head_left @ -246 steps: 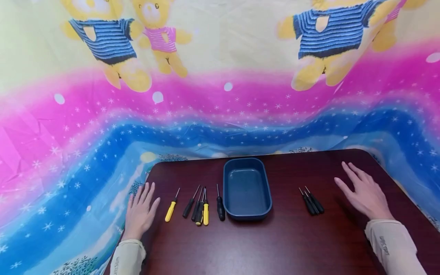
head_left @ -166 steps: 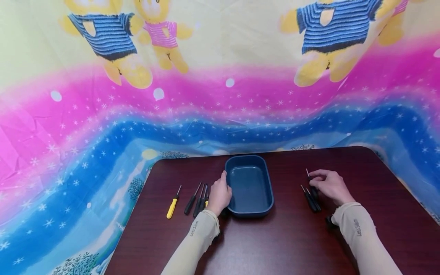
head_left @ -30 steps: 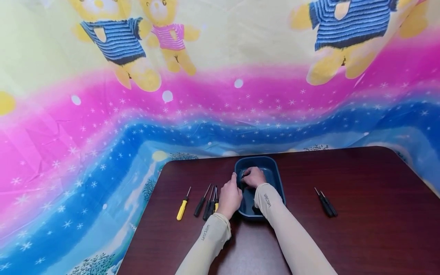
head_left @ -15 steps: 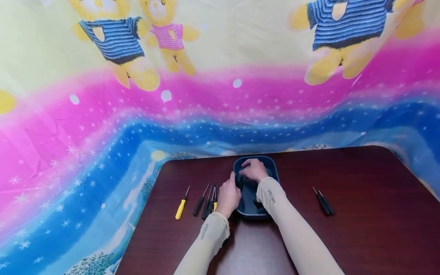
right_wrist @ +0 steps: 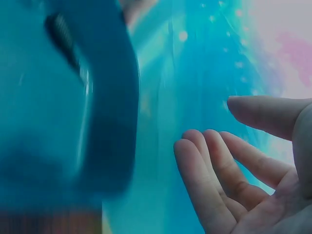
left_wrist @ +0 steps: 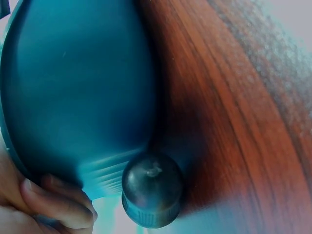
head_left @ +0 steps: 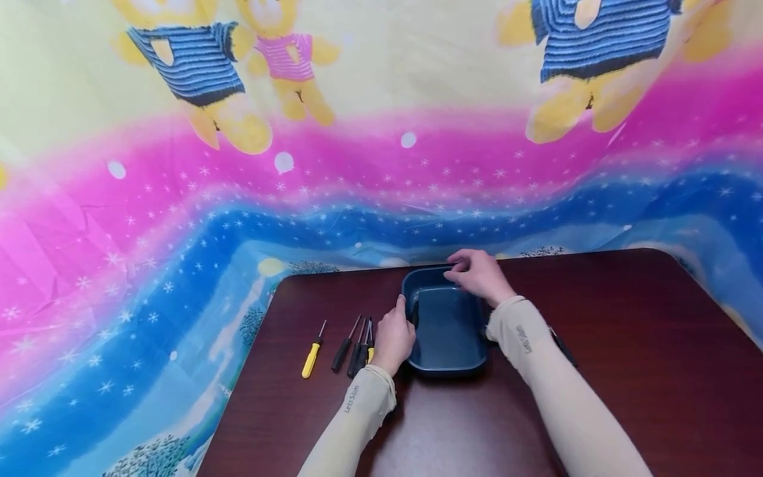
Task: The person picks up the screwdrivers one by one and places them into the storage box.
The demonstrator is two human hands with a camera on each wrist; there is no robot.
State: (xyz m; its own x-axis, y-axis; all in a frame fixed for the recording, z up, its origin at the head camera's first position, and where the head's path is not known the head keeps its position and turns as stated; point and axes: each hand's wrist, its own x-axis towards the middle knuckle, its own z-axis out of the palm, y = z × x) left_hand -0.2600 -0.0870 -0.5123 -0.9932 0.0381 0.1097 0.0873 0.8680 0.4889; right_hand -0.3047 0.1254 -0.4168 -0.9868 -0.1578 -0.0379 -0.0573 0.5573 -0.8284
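A dark blue rectangular plastic box (head_left: 447,368) stands on the table. My left hand (head_left: 393,334) holds its left wall; curled fingers (left_wrist: 63,207) touch the box in the left wrist view. Over the far right rim hovers my right hand (head_left: 479,273), its fingers loosely spread with nothing between them. Inside the box, a black screwdriver (right_wrist: 62,36) lies along a wall, seen in the right wrist view. The rounded end of a black screwdriver handle (left_wrist: 152,190) shows outside the box, below the left hand. Right of the box, black screwdrivers (head_left: 563,348) are partly covered by the right sleeve.
Left of the box lie several black-handled screwdrivers (head_left: 342,353), one partly yellow (head_left: 371,354), beside the left hand. A yellow screwdriver (head_left: 310,360) lies farther left. A printed cloth (head_left: 381,165) with bears hangs behind the dark wooden table (head_left: 453,430).
A black screwdriver, picked from the right-hand group earlier, now lies in the box. My right hand has let it go and moved up and right out of the box. The left hand stays.
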